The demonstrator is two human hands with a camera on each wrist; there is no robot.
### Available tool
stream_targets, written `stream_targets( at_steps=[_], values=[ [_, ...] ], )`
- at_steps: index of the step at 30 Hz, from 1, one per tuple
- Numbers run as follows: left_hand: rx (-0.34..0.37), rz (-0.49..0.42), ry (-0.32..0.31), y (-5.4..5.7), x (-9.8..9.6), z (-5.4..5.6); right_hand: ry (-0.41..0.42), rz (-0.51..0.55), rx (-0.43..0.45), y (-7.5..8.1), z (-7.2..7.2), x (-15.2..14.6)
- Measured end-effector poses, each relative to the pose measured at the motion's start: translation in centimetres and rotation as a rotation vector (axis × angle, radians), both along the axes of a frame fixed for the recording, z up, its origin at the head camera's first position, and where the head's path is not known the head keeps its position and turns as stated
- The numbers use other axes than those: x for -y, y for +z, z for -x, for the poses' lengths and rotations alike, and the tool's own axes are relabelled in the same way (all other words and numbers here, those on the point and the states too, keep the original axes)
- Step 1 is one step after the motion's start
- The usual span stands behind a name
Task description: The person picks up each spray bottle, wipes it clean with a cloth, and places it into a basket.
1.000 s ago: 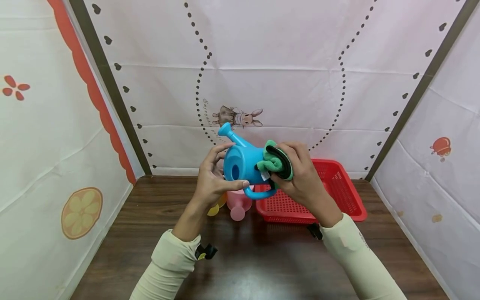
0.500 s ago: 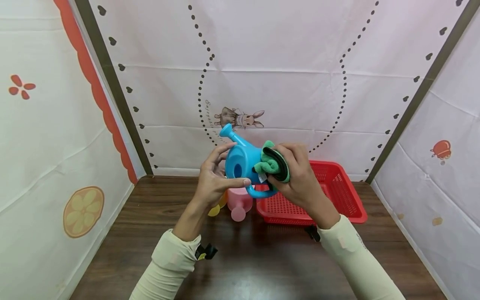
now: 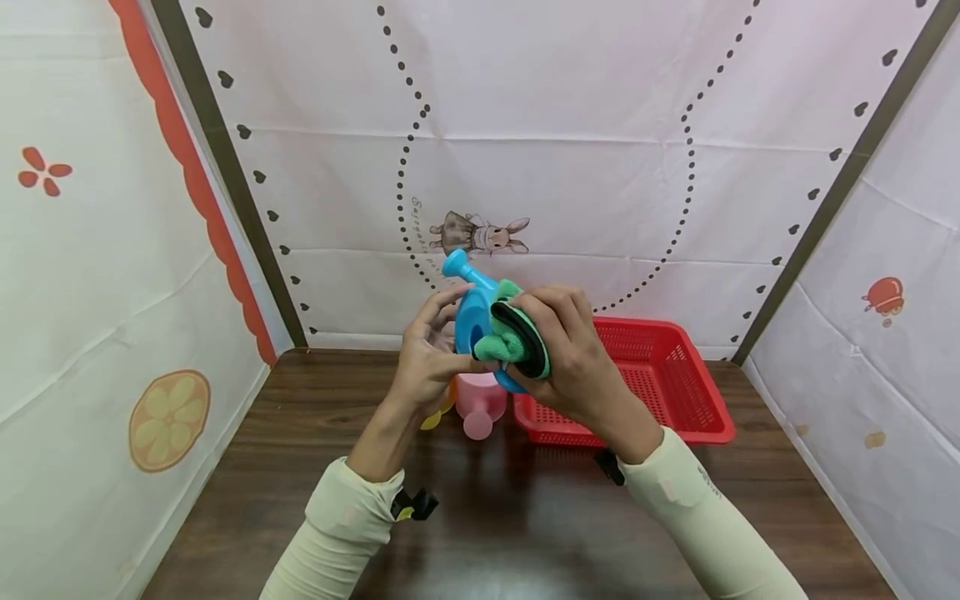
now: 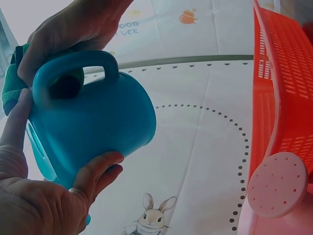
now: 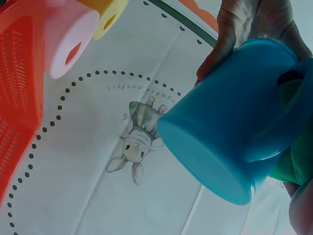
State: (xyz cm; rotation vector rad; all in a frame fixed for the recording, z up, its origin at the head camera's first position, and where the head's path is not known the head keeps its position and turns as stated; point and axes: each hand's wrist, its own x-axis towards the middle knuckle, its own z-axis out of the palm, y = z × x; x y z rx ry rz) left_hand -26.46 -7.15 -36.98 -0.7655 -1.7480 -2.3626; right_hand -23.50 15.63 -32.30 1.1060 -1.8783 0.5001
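Note:
A blue toy watering can (image 4: pixel 98 122) is held up above the table, tilted, its spout toward the back wall in the head view. My left hand (image 3: pixel 427 358) grips it at the top rim and side, thumb on one side and fingers on the other. My right hand (image 3: pixel 573 358) holds a bunched green cloth (image 3: pixel 517 340) with a black edge, laid over the can near its top opening. In the head view the cloth and right hand hide much of the can's body. The handle (image 4: pixel 73 61) shows in the left wrist view.
Behind the hands, a red plastic basket (image 3: pixel 678 383) stands on the dark wooden table (image 3: pixel 315 500). Left of it are a pink watering can (image 3: pixel 480 408) and a yellow one (image 5: pixel 108 17), partly hidden by the left hand. Printed cloth walls enclose the back and sides.
My right hand has moved the green cloth leftward across the blue watering can, from its body toward the top opening. The left hand keeps its hold, almost still.

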Motion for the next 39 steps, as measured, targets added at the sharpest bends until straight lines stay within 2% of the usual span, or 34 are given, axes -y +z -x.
stream_targets(
  at_steps=[8,14,21,32,39],
  values=[
    [0.017,-0.028,0.021,0.2,-0.2,0.0,-0.019,0.006,0.019,-0.3,-0.3,-0.6],
    [0.028,-0.016,0.051,0.4,-0.1,-0.1,-0.044,0.010,0.021,-0.4,-0.1,-1.5],
    [0.016,0.008,0.052,0.5,0.1,-0.1,-0.048,0.050,0.041,-0.7,0.2,-2.4],
    [-0.033,0.038,0.084,0.3,0.6,-0.4,-0.068,0.119,0.185,-0.8,0.1,-3.5],
    [-0.071,0.020,0.085,0.6,1.1,-0.9,-0.107,0.217,0.324,-0.8,0.3,-4.4]
  ],
)
